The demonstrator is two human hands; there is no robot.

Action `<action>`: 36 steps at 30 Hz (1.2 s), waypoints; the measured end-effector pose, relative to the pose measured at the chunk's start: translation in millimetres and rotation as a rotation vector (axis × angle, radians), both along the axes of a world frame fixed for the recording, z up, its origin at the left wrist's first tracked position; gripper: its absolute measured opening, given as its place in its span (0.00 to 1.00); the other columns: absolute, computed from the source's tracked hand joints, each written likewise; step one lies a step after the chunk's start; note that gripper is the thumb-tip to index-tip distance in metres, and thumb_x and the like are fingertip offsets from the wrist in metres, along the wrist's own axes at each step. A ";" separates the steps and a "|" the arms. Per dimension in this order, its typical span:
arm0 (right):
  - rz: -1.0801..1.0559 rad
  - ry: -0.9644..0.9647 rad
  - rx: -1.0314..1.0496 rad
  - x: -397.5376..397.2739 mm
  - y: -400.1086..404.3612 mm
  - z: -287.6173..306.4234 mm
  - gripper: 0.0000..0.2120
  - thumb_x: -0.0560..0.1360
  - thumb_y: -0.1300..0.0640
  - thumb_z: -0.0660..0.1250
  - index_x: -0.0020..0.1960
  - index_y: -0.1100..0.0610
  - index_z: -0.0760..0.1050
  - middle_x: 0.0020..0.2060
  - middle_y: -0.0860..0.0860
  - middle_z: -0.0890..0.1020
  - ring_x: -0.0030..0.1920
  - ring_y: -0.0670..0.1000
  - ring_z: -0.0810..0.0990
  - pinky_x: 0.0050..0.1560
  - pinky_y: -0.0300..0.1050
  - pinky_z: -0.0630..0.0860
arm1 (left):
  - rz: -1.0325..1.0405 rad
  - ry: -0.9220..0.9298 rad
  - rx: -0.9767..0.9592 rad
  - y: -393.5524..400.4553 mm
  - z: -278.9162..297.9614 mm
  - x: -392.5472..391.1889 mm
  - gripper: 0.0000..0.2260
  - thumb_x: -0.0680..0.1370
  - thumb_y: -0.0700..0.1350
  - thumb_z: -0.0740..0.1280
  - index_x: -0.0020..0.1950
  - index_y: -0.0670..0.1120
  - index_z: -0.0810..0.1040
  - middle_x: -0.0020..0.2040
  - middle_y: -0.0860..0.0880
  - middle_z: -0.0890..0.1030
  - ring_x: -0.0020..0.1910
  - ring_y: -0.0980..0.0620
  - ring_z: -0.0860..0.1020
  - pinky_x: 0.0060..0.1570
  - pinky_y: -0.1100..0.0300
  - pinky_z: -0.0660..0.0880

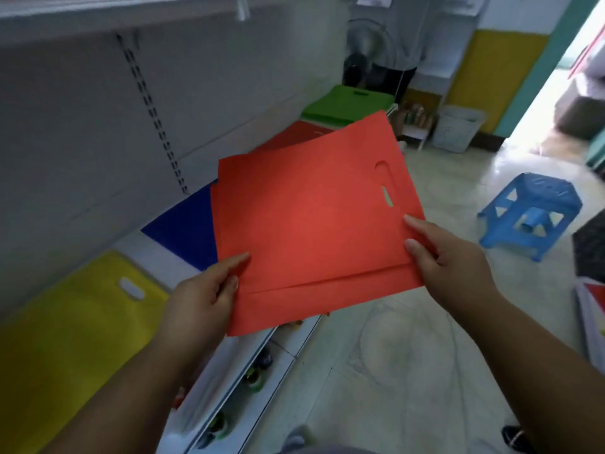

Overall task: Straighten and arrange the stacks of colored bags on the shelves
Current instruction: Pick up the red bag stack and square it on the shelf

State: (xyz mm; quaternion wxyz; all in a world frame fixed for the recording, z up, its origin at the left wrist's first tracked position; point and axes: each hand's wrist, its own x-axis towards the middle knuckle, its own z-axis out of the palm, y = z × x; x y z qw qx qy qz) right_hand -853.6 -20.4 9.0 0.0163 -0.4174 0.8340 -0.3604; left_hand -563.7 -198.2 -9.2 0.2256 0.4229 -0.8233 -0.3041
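Note:
A small stack of orange-red bags is held in the air in front of the white shelf, the sheets slightly fanned out of line. My left hand grips its lower left edge and my right hand grips its right edge below the handle cutout. On the shelf lie a yellow bag stack at the near left, a dark blue stack partly hidden behind the held bags, a red stack farther along, and a green stack at the far end.
A blue plastic stool stands on the tiled floor to the right. A white basket sits near the far wall by a bright doorway. A lower shelf holds small items. A fan stands at the back.

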 end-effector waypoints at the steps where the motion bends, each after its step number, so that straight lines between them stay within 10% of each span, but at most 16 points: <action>1: -0.021 -0.003 -0.005 -18.4 -5.5 2.0 0.19 0.78 0.54 0.67 0.69 0.44 0.73 0.61 0.49 0.81 0.56 0.50 0.80 0.54 0.41 0.72 | -0.018 -0.013 0.005 -11.0 1.6 -22.0 0.18 0.82 0.46 0.61 0.66 0.68 0.71 0.56 0.64 0.76 0.44 0.66 0.76 0.46 0.67 0.73; 9: -0.058 -0.038 0.041 -180.9 -61.5 -14.1 0.19 0.78 0.52 0.66 0.68 0.44 0.74 0.60 0.47 0.81 0.48 0.44 0.76 0.50 0.40 0.69 | -0.077 0.012 0.114 -79.5 2.8 -187.2 0.17 0.82 0.47 0.60 0.66 0.68 0.71 0.55 0.69 0.74 0.47 0.72 0.75 0.44 0.73 0.71; 19: 0.401 -0.087 0.107 -330.2 -238.1 -11.8 0.17 0.79 0.52 0.66 0.67 0.44 0.75 0.62 0.43 0.79 0.56 0.41 0.75 0.55 0.40 0.72 | 0.305 0.014 0.216 -126.9 -1.1 -276.4 0.14 0.83 0.47 0.58 0.62 0.67 0.69 0.51 0.68 0.73 0.43 0.68 0.76 0.35 0.74 0.71; 26: 0.628 -0.127 0.191 -371.2 -357.3 -28.2 0.18 0.82 0.54 0.60 0.71 0.45 0.70 0.65 0.45 0.77 0.60 0.42 0.75 0.54 0.28 0.66 | 0.491 -0.141 0.155 -184.1 -5.1 -314.0 0.12 0.83 0.46 0.56 0.59 0.64 0.68 0.42 0.51 0.81 0.35 0.52 0.79 0.37 0.50 0.78; 30: 0.753 -0.076 0.351 -394.0 -409.7 -21.5 0.22 0.82 0.55 0.60 0.74 0.41 0.63 0.70 0.48 0.72 0.64 0.53 0.76 0.56 0.44 0.73 | 0.548 -0.221 0.159 -201.4 -6.1 -343.1 0.14 0.83 0.43 0.55 0.63 0.61 0.67 0.46 0.50 0.80 0.35 0.51 0.78 0.36 0.49 0.78; 36: 0.923 -0.015 0.423 -429.8 -469.6 -43.0 0.23 0.81 0.56 0.62 0.75 0.46 0.64 0.58 0.50 0.80 0.29 0.38 0.73 0.31 0.34 0.67 | 0.741 -0.334 0.166 -214.4 -25.6 -395.0 0.16 0.82 0.43 0.55 0.69 0.55 0.70 0.61 0.50 0.74 0.47 0.55 0.72 0.46 0.60 0.70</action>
